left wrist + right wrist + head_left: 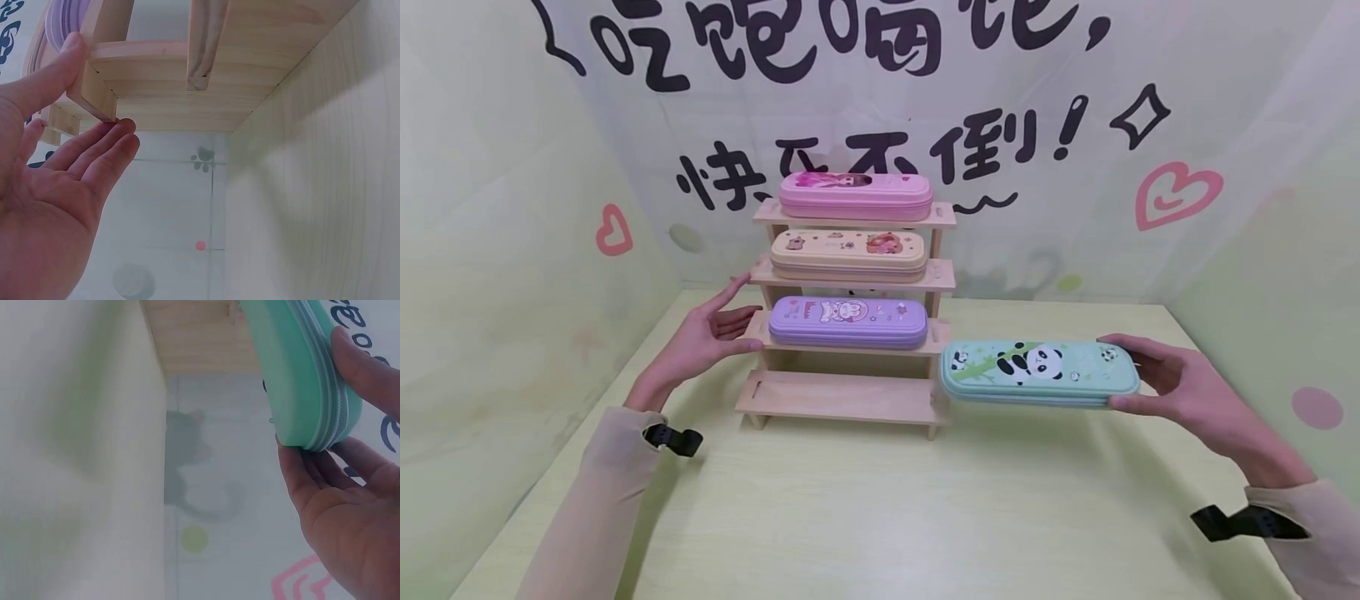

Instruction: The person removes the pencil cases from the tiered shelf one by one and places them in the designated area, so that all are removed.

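My right hand pinches the right end of a mint-green zip pencil case with a panda print, its thumb in front and fingers behind. The case is held level above the table, its left end overlapping the right edge of a stepped wooden display rack in the head view. In the right wrist view its zip appears closed. My left hand grips the rack's left end at the second tier from the bottom, thumb at the board's edge beside a purple pencil case and fingers against its end.
Above the purple case, a cream pencil case and a pink pencil case lie on the upper tiers. The bottom tier is bare wood. The rack stands on a pale wooden table, before a printed cloth backdrop with side panels.
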A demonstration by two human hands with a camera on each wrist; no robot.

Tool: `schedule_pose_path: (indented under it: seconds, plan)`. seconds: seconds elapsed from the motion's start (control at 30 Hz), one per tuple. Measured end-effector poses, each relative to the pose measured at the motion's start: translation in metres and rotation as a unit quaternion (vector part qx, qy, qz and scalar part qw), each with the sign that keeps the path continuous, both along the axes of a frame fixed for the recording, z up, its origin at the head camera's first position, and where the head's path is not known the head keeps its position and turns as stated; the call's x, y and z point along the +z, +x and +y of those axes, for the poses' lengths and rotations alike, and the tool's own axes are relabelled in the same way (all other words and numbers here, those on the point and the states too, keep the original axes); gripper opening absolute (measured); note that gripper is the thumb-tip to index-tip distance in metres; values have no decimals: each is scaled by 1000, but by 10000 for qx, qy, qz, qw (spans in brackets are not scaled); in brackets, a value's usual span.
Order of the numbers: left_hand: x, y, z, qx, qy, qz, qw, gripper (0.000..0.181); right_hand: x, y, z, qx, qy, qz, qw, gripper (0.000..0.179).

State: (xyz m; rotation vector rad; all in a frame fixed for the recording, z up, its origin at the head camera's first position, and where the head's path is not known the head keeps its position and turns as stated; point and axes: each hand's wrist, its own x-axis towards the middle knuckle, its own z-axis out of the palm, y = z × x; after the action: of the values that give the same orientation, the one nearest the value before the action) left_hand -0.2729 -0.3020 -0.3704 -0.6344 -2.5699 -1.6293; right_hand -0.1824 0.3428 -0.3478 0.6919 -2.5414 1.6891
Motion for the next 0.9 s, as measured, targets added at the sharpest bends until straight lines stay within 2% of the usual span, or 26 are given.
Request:
schedule_pose_path:
  seconds: [0.13, 0.47, 0.67, 0.77, 0.9]
  plan:
    - [0, 0, 0, -3, 14, -24, 10000, 105, -1, -7, 11, 37, -26, -10, 10000, 68]
    - [1, 0, 0, 23, -30, -28, 10000, 104, 2, -21, 33, -281, 490, -188, 9982, 68]
    - [1, 1, -1, 26, 2, -48, 10000, 104, -4, -41, 43, -306, 712, -395, 9962, 66]
    - [1, 1, -1, 11, 26, -55, 10000, 104, -7, -52, 48, -209, 742, -469, 9959, 65]
    - [0, 0, -1, -28, 69, -67, 9999, 104, -11, -62, 51, -297, 718, -581, 9953, 64]
